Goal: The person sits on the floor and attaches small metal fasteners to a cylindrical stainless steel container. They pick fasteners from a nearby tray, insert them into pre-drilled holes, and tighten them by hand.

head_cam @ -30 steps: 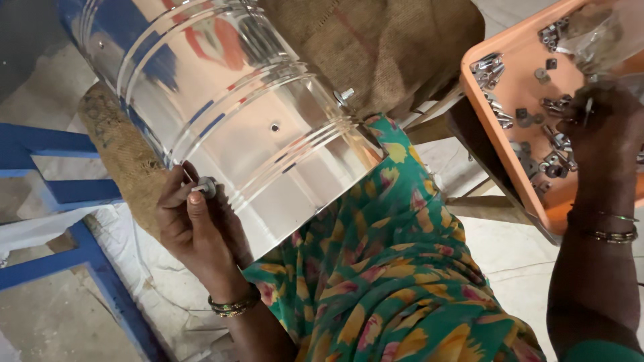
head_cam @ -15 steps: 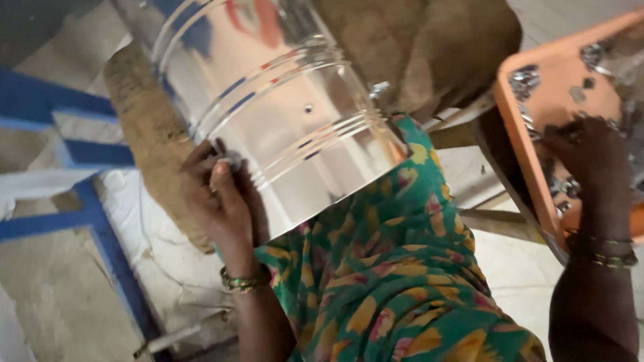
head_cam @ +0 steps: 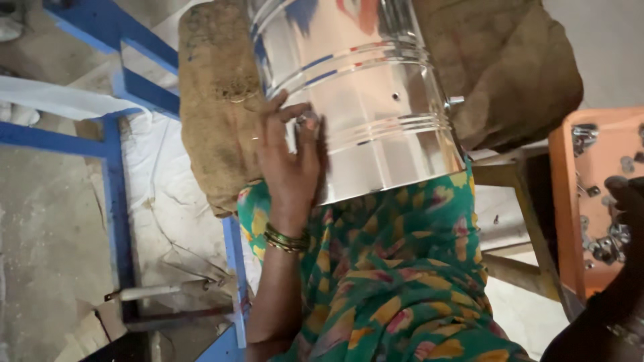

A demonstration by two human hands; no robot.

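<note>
Left hand [head_cam: 290, 157] flat against steel drum [head_cam: 362, 94] (right hand [head_cam: 627, 201] in orange tray [head_cam: 570, 201])

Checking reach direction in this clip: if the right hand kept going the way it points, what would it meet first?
The right hand points into the orange tray, so it would likely meet the small metal parts lying there first; depth is unclear, and it may already touch them.

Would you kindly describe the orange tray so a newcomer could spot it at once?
Start at the shiny steel drum on the person's lap, steadied by the left hand. Look to its right: the orange tray sits there, holding small metal fittings. Nothing else nearby is orange.
</note>
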